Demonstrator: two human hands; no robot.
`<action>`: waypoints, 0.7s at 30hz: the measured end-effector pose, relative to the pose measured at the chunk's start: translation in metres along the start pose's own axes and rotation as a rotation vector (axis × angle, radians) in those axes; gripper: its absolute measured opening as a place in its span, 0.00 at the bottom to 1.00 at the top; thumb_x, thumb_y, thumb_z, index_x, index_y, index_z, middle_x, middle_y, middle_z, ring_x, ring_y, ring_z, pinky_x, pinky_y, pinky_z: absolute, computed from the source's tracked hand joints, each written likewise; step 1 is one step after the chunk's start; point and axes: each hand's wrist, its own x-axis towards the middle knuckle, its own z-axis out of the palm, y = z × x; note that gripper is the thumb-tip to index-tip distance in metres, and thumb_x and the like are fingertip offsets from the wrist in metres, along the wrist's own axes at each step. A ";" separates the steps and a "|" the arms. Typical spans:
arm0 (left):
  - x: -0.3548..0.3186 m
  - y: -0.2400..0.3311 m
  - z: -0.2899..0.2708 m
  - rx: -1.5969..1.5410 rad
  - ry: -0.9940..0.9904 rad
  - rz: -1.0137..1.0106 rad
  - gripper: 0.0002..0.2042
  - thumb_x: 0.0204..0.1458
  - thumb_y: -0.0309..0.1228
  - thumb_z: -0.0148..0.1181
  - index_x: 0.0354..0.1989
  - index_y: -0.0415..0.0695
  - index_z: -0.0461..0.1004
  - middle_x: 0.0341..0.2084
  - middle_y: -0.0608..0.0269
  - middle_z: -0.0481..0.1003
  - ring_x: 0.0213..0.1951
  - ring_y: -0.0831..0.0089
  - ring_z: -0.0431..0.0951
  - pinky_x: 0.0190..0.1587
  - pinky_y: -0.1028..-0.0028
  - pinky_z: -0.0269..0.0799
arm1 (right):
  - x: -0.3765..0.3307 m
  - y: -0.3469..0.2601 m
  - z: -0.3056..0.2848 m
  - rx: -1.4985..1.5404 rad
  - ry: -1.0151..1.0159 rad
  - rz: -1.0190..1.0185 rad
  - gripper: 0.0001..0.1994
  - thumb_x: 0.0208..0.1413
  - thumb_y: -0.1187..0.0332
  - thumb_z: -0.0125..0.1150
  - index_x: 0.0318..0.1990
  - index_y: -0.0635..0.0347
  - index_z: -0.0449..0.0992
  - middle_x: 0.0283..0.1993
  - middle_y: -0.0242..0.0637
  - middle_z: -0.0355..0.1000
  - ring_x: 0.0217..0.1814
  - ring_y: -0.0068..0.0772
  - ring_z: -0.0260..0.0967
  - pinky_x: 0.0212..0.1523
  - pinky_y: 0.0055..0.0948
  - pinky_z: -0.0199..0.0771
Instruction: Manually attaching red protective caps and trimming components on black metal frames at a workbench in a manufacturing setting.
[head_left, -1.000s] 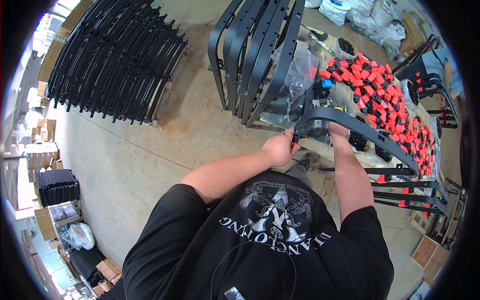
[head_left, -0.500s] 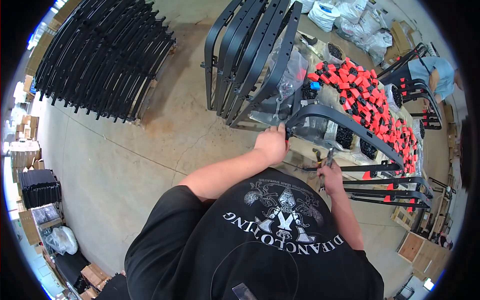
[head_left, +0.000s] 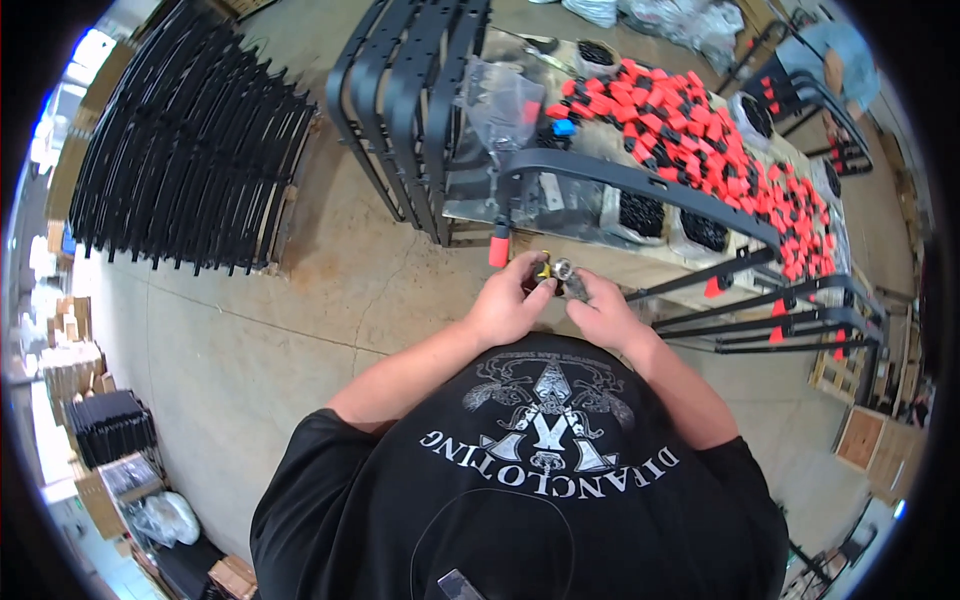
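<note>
**Small metal part held between both hands at the desk edge**

A black printed shirt [head_left: 540, 470] is seen nearest, filling the lower part of the head view, with both forearms reaching up from it. The left hand [head_left: 510, 305] and the right hand [head_left: 600, 315] are brought close together in front of the chest. A small metal part [head_left: 560, 272], silvery with a touch of yellow, is pinched between the fingertips of both hands; its exact kind cannot be told. The fingers of both hands are curled around it rather than spread.

Just beyond the hands, the wooden desk [head_left: 600, 268] is met at its near edge. A long black curved frame piece [head_left: 640, 185] is laid across the desk, with a red cap [head_left: 498, 247] fitted at its near left end, just above the left hand. Further black bars with red tips [head_left: 780, 310] are seen jutting out to the right of the right hand.

Farther back on the desk, a heap of red and black caps [head_left: 700, 130] is spread out, beside clear plastic bags [head_left: 500, 100]. Black frames [head_left: 410, 110] are stood upright against the desk's left side. On the concrete floor [head_left: 250, 330] to the far left, a large stack of black frames [head_left: 190, 150] is set
</note>
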 end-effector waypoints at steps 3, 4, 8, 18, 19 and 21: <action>-0.001 -0.003 0.016 -0.108 0.010 0.013 0.21 0.62 0.24 0.56 0.63 0.36 0.65 0.45 0.54 0.79 0.43 0.74 0.79 0.47 0.74 0.75 | -0.013 0.014 -0.007 0.172 -0.009 0.164 0.20 0.51 0.70 0.56 0.53 0.67 0.74 0.43 0.48 0.77 0.45 0.39 0.75 0.50 0.36 0.73; -0.003 -0.002 0.019 -0.120 0.036 0.002 0.21 0.62 0.23 0.55 0.63 0.37 0.65 0.44 0.56 0.79 0.42 0.76 0.79 0.46 0.75 0.75 | -0.016 0.019 -0.007 0.144 0.056 0.068 0.15 0.52 0.74 0.54 0.48 0.64 0.75 0.38 0.30 0.74 0.39 0.23 0.68 0.43 0.27 0.71; -0.005 -0.013 0.017 -0.196 0.208 0.070 0.20 0.64 0.20 0.51 0.64 0.39 0.64 0.45 0.60 0.76 0.41 0.78 0.77 0.47 0.76 0.75 | -0.033 0.045 -0.018 0.328 0.222 0.092 0.10 0.56 0.69 0.55 0.42 0.64 0.75 0.30 0.29 0.69 0.33 0.22 0.64 0.38 0.27 0.69; 0.021 -0.031 -0.058 -0.572 0.618 -0.069 0.15 0.69 0.33 0.44 0.62 0.44 0.63 0.37 0.61 0.72 0.33 0.72 0.75 0.33 0.71 0.77 | -0.133 0.140 -0.040 0.080 0.332 0.543 0.15 0.56 0.59 0.62 0.35 0.66 0.73 0.25 0.37 0.68 0.29 0.28 0.63 0.33 0.37 0.67; 0.028 -0.037 -0.064 -0.576 0.615 -0.067 0.15 0.69 0.33 0.44 0.62 0.44 0.63 0.37 0.61 0.72 0.33 0.72 0.75 0.33 0.71 0.77 | -0.137 0.139 -0.037 0.048 0.315 0.605 0.17 0.55 0.58 0.62 0.36 0.66 0.73 0.24 0.38 0.67 0.29 0.30 0.63 0.33 0.37 0.68; 0.042 -0.055 -0.076 -0.585 0.591 -0.223 0.15 0.68 0.35 0.47 0.59 0.44 0.64 0.33 0.63 0.70 0.26 0.77 0.69 0.23 0.76 0.65 | -0.139 0.134 -0.030 0.015 0.304 0.673 0.18 0.55 0.56 0.62 0.37 0.67 0.74 0.24 0.39 0.67 0.28 0.31 0.64 0.33 0.38 0.68</action>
